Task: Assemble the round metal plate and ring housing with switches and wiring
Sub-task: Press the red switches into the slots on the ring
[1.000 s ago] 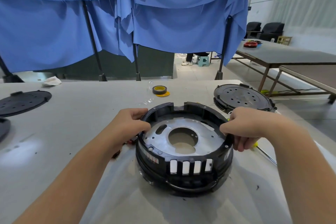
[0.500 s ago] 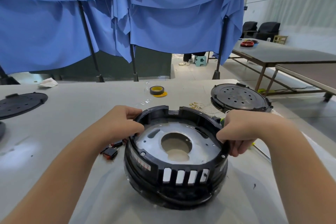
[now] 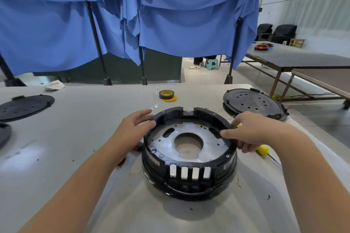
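The black ring housing [image 3: 189, 185] stands on the table with the round metal plate [image 3: 214, 145] lying inside it, its big centre hole showing. White switch tabs line the housing's near wall. My left hand [image 3: 134, 126] touches the left rim with fingers nearly straight and the thumb against the edge. My right hand [image 3: 251, 132] grips the right rim, thumb over the inner edge and fingers curled down the outside. Red and black connectors [image 3: 139, 146] peek out beside my left wrist.
A yellow-handled screwdriver [image 3: 263, 150] lies just right of the housing. A black perforated cover [image 3: 253, 103] sits at the back right, a tape roll [image 3: 166, 94] behind the housing, and a black disc [image 3: 24, 107] at the far left. A second table [image 3: 303, 58] stands beyond.
My left hand has loosened from a curled grip on the rim to straighter fingers that only touch it. The right hand keeps its hold on the right rim.
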The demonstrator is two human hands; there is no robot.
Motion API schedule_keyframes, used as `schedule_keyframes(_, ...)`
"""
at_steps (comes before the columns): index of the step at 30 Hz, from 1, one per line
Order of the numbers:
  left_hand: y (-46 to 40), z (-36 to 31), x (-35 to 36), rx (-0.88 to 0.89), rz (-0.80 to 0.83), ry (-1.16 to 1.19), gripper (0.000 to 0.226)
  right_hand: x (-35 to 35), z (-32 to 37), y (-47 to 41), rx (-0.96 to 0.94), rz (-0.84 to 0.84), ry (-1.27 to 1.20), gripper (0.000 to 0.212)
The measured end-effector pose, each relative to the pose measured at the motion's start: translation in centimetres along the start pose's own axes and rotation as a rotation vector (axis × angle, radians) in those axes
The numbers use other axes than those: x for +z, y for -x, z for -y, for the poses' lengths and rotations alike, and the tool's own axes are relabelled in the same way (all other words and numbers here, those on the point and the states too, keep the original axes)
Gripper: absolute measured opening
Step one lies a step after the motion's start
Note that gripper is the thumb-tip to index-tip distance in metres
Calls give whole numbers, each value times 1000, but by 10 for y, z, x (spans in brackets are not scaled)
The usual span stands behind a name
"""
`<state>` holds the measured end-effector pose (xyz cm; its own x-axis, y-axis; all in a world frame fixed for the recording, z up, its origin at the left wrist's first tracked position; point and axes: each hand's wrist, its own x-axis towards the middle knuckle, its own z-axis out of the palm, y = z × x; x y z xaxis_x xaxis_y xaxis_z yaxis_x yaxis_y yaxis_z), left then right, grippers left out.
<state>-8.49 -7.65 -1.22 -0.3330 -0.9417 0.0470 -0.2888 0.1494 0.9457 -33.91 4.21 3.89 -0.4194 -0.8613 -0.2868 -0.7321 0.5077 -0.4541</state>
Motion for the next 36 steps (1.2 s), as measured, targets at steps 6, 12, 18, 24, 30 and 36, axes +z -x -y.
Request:
schedule_keyframes(6, -7, -1, -26, 109, -64, -364, 23, 3, 24, 19, -329, -48, 112, 38)
schedule_keyframes(12, -11, 14, -38, -4, 212, -818, 31, 24, 48, 43, -482, 312, 228, 29)
schedule_keyframes(18, -12, 22, -32, -28, 205, -1009, 47, 32, 49, 39, -505, 279, 279, 15)
schedule_keyframes(24, -14, 28, -28, -7, 135, -1078, 45, 36, 48, 31, -507, 213, 209, 12)
schedule_keyframes(30, -10, 20, -30, 51, 92, -1039, 40, 36, 48, 30, -510, 236, 185, 12)
schedule_keyframes(36, 11, -26, -39, 222, 16, -958, 38, 35, 46, 31, -517, 239, 174, 14)
